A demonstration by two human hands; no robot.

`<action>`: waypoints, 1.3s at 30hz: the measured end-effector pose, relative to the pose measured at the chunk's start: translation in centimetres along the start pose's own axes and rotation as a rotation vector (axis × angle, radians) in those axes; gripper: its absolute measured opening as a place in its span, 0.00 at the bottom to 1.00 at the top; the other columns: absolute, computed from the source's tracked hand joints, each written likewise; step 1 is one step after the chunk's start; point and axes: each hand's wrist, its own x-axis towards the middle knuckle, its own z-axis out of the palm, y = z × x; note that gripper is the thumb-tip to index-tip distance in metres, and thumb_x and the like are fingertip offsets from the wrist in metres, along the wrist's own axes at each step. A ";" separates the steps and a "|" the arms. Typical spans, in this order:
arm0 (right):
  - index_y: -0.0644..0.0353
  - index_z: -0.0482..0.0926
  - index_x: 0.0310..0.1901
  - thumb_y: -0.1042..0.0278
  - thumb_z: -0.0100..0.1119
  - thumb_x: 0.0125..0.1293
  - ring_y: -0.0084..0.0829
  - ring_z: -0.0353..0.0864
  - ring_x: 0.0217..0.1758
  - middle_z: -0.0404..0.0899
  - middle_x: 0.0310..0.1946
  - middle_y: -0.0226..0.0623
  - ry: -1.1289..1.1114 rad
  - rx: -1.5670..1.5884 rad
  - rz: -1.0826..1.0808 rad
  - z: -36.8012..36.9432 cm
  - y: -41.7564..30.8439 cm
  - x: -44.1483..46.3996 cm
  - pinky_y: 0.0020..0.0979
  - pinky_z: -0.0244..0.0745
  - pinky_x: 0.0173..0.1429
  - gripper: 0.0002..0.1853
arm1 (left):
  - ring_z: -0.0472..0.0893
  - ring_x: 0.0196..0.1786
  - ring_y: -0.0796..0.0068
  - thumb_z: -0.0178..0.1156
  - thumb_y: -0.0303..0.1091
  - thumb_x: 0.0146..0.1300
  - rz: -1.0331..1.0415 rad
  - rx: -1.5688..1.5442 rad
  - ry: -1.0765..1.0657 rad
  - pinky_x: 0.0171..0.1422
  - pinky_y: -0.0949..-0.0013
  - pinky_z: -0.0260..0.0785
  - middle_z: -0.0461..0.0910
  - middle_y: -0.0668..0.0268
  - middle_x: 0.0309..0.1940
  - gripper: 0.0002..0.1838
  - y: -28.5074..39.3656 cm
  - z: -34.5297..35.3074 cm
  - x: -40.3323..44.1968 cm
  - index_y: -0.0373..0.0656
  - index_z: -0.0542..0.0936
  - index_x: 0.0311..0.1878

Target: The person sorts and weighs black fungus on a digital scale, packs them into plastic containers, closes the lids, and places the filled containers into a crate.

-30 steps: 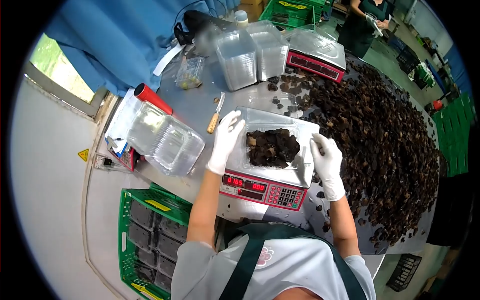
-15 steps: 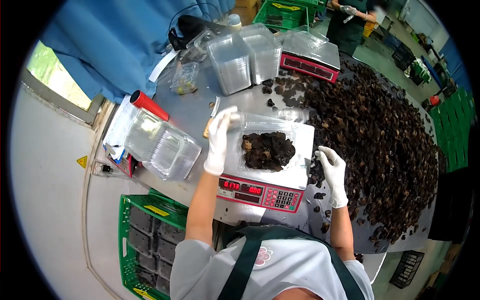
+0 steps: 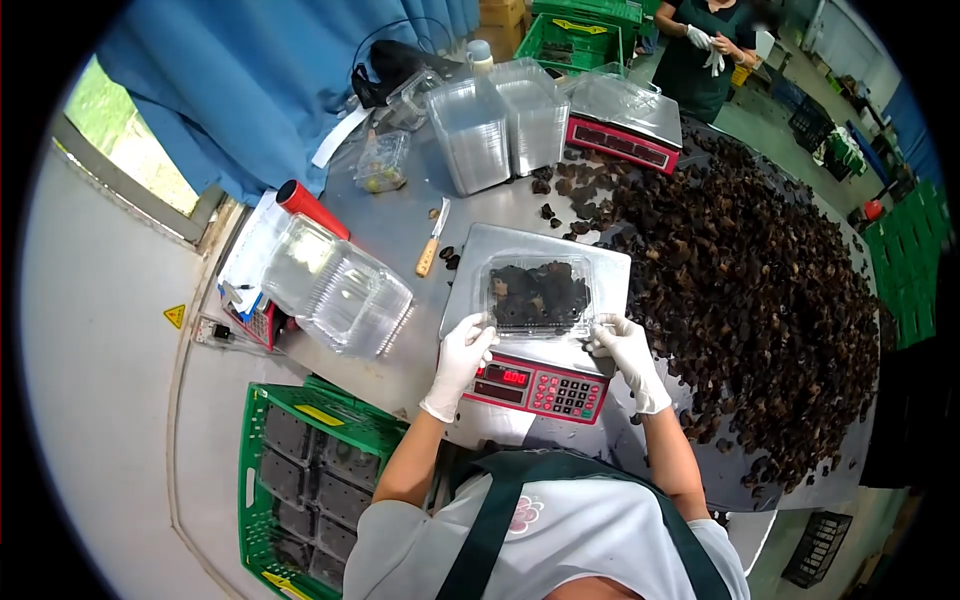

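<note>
A clear plastic clamshell box (image 3: 540, 333) with dark wood ear mushrooms (image 3: 540, 294) inside sits on the steel pan of a red weighing scale (image 3: 558, 392). Its lid lies down over the mushrooms. My left hand (image 3: 466, 358), in a white glove, has its fingers closed at the box's front left corner. At the front right corner my gloved right hand (image 3: 630, 358) pinches the rim. The left hand covers part of the scale's display.
A large heap of wood ear mushrooms (image 3: 750, 300) spreads over the table's right side. Left are a knife (image 3: 432, 240), nested clear boxes (image 3: 340, 290) and a red tumbler (image 3: 312, 210). Stacked containers (image 3: 470, 140) and a second scale (image 3: 622, 142) stand behind. A green crate (image 3: 250, 480) holds packed boxes. A co-worker (image 3: 705, 60) stands beyond.
The raised lid has come down over the mushrooms. My left hand moved down from the box's far left, and my right hand moved in to its front right corner.
</note>
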 end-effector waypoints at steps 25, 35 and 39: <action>0.55 0.75 0.30 0.83 0.64 0.42 0.36 0.82 0.37 0.82 0.36 0.33 0.090 -0.877 -1.311 0.3 0.7 -5.1 0.33 0.77 0.40 0.14 | 0.78 0.53 0.58 0.60 0.26 0.56 0.790 0.880 0.250 0.57 0.62 0.70 0.77 0.57 0.55 0.16 -1.1 -2.6 -6.0 0.43 0.74 0.49; 0.52 0.74 0.37 0.78 0.70 0.43 0.31 0.79 0.45 0.81 0.40 0.28 -0.029 -0.950 -1.534 5.2 0.7 -6.9 0.31 0.75 0.40 0.18 | 0.77 0.54 0.54 0.61 0.26 0.57 0.875 0.778 0.549 0.56 0.59 0.70 0.75 0.54 0.58 0.17 -3.1 -6.8 -12.5 0.44 0.71 0.50; 0.52 0.74 0.35 0.78 0.71 0.43 0.31 0.79 0.44 0.81 0.40 0.28 -0.118 -0.881 -1.607 7.7 1.2 -7.3 0.31 0.75 0.39 0.18 | 0.77 0.54 0.53 0.63 0.26 0.55 0.854 0.692 0.626 0.57 0.59 0.70 0.74 0.52 0.58 0.19 -2.7 -7.8 -16.0 0.43 0.71 0.49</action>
